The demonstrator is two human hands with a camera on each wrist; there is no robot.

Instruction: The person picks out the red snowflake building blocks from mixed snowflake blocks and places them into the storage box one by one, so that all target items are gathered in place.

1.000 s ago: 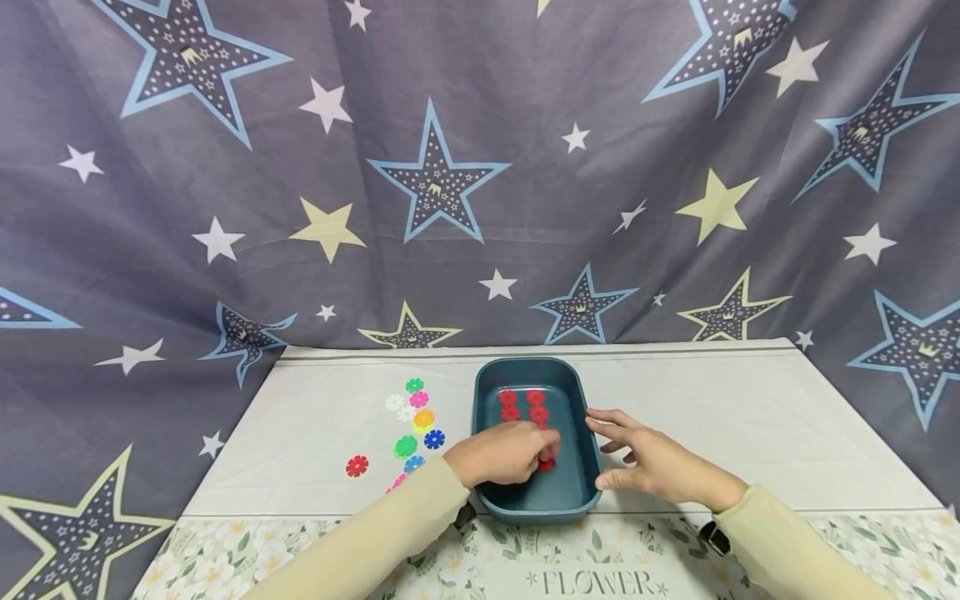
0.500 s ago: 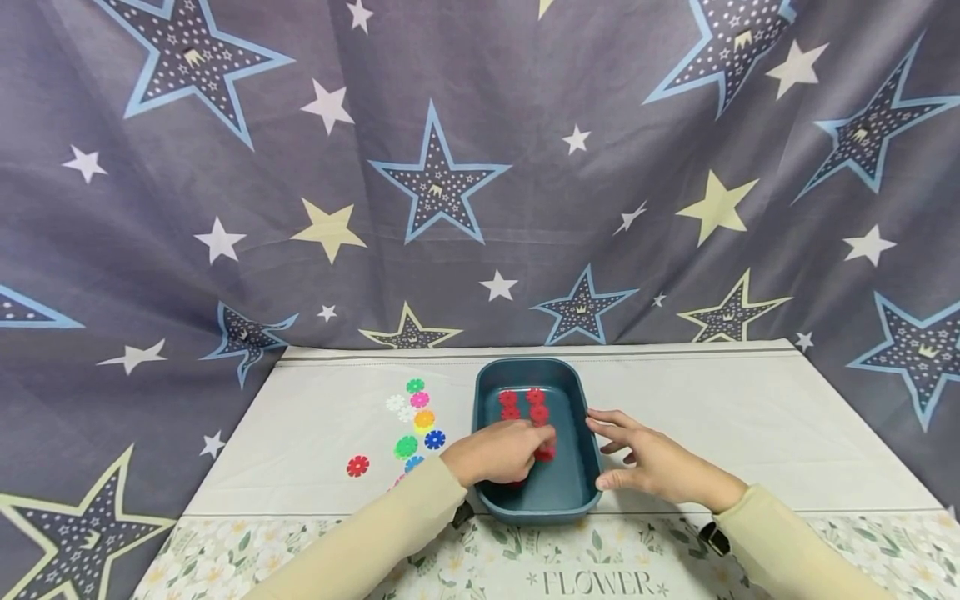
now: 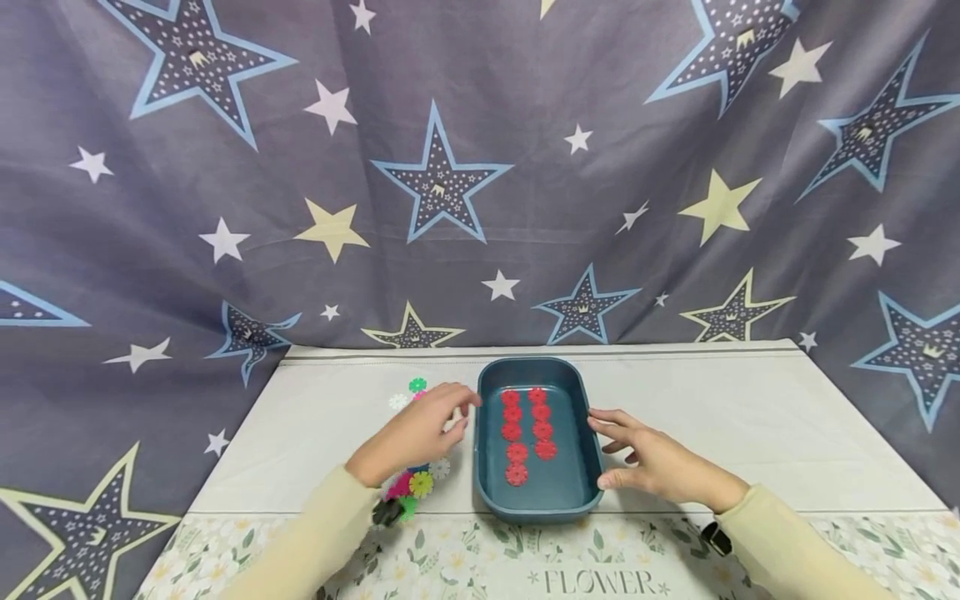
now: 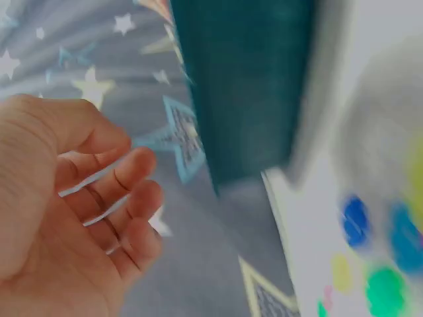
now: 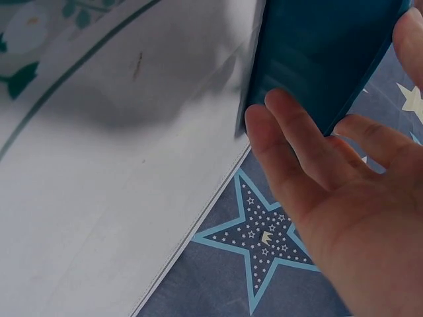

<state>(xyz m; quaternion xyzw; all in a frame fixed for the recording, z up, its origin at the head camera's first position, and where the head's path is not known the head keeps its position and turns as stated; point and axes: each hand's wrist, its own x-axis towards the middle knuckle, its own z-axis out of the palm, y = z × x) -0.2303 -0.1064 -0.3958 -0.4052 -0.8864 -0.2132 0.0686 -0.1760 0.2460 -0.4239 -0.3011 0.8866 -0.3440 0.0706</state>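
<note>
A dark teal tray (image 3: 573, 487) stands on the table, holding red flower-shaped discs in two columns. The left column (image 3: 512, 431) has a small gap partway down; the right column (image 3: 542, 430) is shorter. My left hand (image 3: 416, 429) hovers just outside the tray's left wall, its fingers loosely bent with nothing between them, as the left wrist view also shows. On the opposite side, my right hand (image 3: 652, 462) rests its fingertips against the tray's outer wall (image 5: 317, 59), thumb near the front corner.
Loose flower discs in several colours lie left of the tray, partly hidden by the left hand and forearm; a green disc (image 3: 417, 385) and a yellow-green disc (image 3: 422, 484) show. A floral strip (image 3: 600, 550) runs along the table's front. A star-patterned curtain (image 3: 480, 167) hangs behind.
My left hand has let go of a red disc at the bottom of the right column, after sliding it slightly up, and has moved left out of the tray. My right hand has stayed in place.
</note>
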